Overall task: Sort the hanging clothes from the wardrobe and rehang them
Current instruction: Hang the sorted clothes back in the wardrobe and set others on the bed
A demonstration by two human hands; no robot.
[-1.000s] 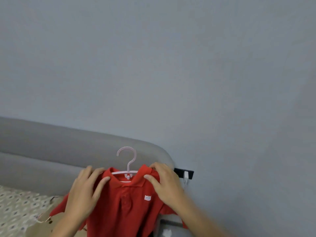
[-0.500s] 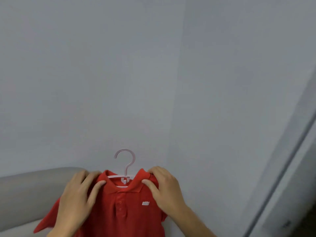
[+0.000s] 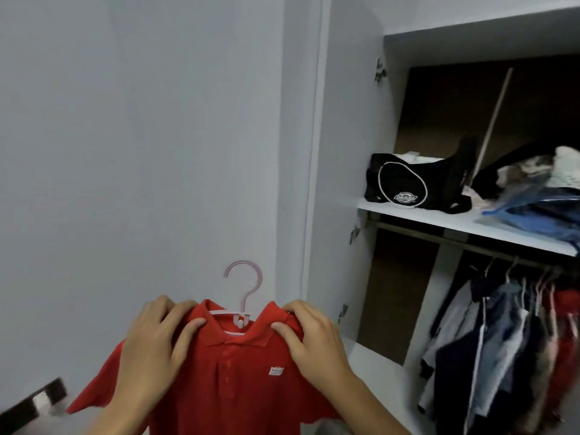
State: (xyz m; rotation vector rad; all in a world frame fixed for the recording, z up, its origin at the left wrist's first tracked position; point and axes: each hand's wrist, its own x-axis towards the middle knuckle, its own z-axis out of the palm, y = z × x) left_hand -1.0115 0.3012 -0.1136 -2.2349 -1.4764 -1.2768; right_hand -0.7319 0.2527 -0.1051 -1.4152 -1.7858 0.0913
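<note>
Two hands: both raised in front of the person, low in the scene, each gripping one shoulder of a red polo shirt [image 3: 232, 381].
Left hand [image 3: 150, 350]: fingers curled over the shirt's left shoulder, fingertips lying by the collar.
Right hand [image 3: 314, 343]: thumb and fingers pinching the shirt's right shoulder beside the collar.
Shirt: held upright and facing the person, buttoned placket down the middle, small white label on its right chest, short sleeves hanging out to either side.
Hanger [image 3: 243, 293]: pale pink plastic, threaded through the neck of the shirt; hook stands free above the collar, in front of the grey wall [image 3: 141, 136].
Wardrobe [image 3: 408, 152]: to the right, door open, well apart from the shirt.
Rail [image 3: 464, 244]: runs just under the white shelf [image 3: 439, 226]; dark, white, blue and red clothes [image 3: 502, 346] hang bunched at its right end.
Upper shelf: black bag [image 3: 411, 183] with a white oval logo on the left, loose heap of folded clothes [image 3: 539, 196] on the right.
Far lower left: dark wall fitting [image 3: 34, 403], blurred.
</note>
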